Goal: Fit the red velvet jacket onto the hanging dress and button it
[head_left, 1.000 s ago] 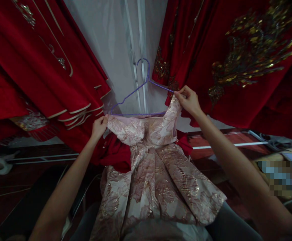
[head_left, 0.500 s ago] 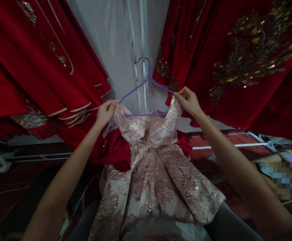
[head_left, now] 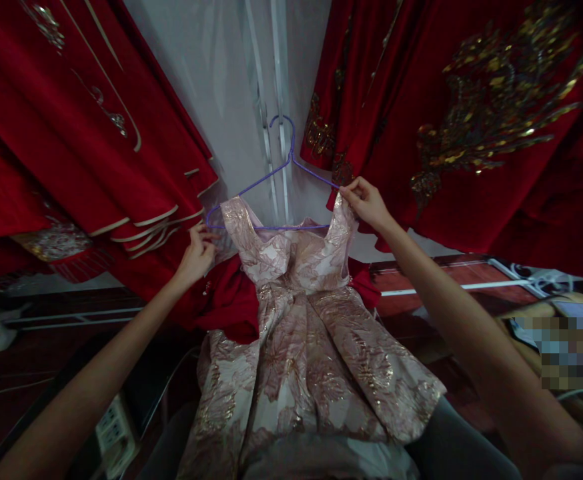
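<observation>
A pale pink dress point(head_left: 299, 260) with a metallic gold pattern hangs on a purple hanger point(head_left: 266, 179), its skirt spread over my lap. My right hand point(head_left: 369, 203) pinches the dress's shoulder strap where it meets the hanger's right arm; the hanger's right end is hidden there. Just below the hanger's exposed left end is my left hand point(head_left: 199, 257), apart from the strap, with its fingers loosely bent and spread. Red fabric point(head_left: 229, 300) shows behind the dress at both sides of the waist.
Red garments with pale trim point(head_left: 136, 173) hang at left, and a red garment with gold sequins point(head_left: 496, 127) hangs at right. White metal rack bars point(head_left: 471, 287) run low behind. A power strip point(head_left: 115, 430) lies at lower left.
My left hand has let go of the left strap and moved down and outward, exposing the hanger's left end. My right hand keeps its pinch, and the view has shifted slightly.
</observation>
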Action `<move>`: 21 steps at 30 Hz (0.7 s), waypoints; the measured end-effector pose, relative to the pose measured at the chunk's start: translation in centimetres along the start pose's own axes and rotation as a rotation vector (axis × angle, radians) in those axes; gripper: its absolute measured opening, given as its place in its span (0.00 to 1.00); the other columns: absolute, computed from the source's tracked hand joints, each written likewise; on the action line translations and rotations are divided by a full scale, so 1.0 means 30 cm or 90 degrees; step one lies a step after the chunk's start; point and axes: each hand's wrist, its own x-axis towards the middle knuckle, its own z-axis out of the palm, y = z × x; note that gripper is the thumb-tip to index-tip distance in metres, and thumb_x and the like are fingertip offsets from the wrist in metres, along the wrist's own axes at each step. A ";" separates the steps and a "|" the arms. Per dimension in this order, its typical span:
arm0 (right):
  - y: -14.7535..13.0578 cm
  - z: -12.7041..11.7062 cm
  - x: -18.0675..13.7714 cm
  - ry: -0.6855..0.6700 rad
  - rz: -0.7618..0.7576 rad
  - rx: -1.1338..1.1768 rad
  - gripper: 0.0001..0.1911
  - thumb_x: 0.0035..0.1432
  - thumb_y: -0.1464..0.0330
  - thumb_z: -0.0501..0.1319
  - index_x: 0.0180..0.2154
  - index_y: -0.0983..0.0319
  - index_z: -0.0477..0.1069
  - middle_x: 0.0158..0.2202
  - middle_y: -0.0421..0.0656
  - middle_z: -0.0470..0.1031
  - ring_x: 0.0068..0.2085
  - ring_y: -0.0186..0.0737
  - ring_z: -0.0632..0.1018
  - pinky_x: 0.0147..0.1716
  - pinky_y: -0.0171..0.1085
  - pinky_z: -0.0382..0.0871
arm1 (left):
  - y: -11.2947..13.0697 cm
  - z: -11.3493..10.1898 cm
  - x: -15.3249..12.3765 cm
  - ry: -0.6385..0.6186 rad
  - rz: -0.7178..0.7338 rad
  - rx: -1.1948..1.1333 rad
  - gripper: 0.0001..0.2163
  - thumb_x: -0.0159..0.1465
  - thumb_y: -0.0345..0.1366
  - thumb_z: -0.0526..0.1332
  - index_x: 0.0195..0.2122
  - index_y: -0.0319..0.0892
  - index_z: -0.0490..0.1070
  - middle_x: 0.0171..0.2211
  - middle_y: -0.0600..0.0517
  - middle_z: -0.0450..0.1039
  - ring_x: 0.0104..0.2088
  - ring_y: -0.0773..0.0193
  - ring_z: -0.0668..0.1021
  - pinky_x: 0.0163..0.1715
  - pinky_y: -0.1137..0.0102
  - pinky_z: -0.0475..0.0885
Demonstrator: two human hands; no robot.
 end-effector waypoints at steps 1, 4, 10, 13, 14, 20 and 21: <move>-0.001 -0.001 0.000 -0.002 0.007 -0.007 0.21 0.52 0.48 0.60 0.27 0.58 0.60 0.22 0.37 0.63 0.23 0.33 0.64 0.23 0.34 0.58 | -0.026 -0.007 -0.045 -0.070 -0.012 0.020 0.29 0.56 0.40 0.59 0.57 0.43 0.49 0.47 0.43 0.68 0.33 0.64 0.77 0.34 0.65 0.74; -0.008 -0.004 -0.001 -0.007 0.032 -0.034 0.22 0.51 0.46 0.59 0.28 0.57 0.59 0.23 0.38 0.64 0.24 0.34 0.66 0.24 0.35 0.60 | -0.085 -0.026 -0.150 -0.197 -0.028 0.038 0.39 0.46 0.41 0.67 0.57 0.45 0.51 0.52 0.41 0.63 0.38 0.60 0.77 0.32 0.65 0.75; -0.014 -0.002 -0.002 -0.011 0.038 -0.045 0.23 0.51 0.45 0.57 0.28 0.57 0.58 0.23 0.38 0.64 0.24 0.35 0.67 0.24 0.35 0.60 | -0.103 -0.090 -0.137 -0.179 -0.177 -0.054 0.18 0.49 0.51 0.66 0.32 0.42 0.73 0.33 0.48 0.76 0.32 0.59 0.77 0.31 0.68 0.73; -0.016 -0.005 -0.001 -0.021 0.041 -0.033 0.23 0.50 0.45 0.59 0.28 0.57 0.59 0.23 0.38 0.65 0.24 0.35 0.68 0.24 0.35 0.60 | -0.048 -0.134 -0.052 -0.173 -0.263 -0.122 0.20 0.46 0.52 0.68 0.33 0.42 0.74 0.32 0.49 0.77 0.29 0.61 0.77 0.27 0.70 0.72; -0.018 -0.008 0.000 -0.024 0.037 -0.030 0.22 0.51 0.46 0.59 0.28 0.58 0.59 0.23 0.38 0.66 0.24 0.35 0.68 0.24 0.35 0.61 | -0.020 -0.146 -0.013 -0.162 -0.277 -0.151 0.21 0.46 0.52 0.68 0.35 0.43 0.74 0.32 0.50 0.77 0.29 0.61 0.77 0.27 0.70 0.72; -0.075 -0.049 -0.005 -0.015 -0.007 -0.074 0.18 0.53 0.52 0.61 0.28 0.59 0.63 0.26 0.39 0.71 0.27 0.35 0.71 0.27 0.35 0.63 | 0.213 -0.150 0.280 -0.018 -0.199 -0.112 0.14 0.51 0.44 0.66 0.34 0.40 0.72 0.28 0.52 0.74 0.27 0.62 0.75 0.29 0.68 0.70; -0.096 -0.056 -0.011 -0.012 -0.010 -0.085 0.18 0.53 0.52 0.61 0.28 0.60 0.63 0.26 0.40 0.72 0.28 0.36 0.72 0.27 0.35 0.64 | 0.259 -0.133 0.317 0.002 -0.152 -0.064 0.12 0.53 0.42 0.65 0.33 0.39 0.72 0.28 0.51 0.73 0.28 0.62 0.74 0.31 0.69 0.69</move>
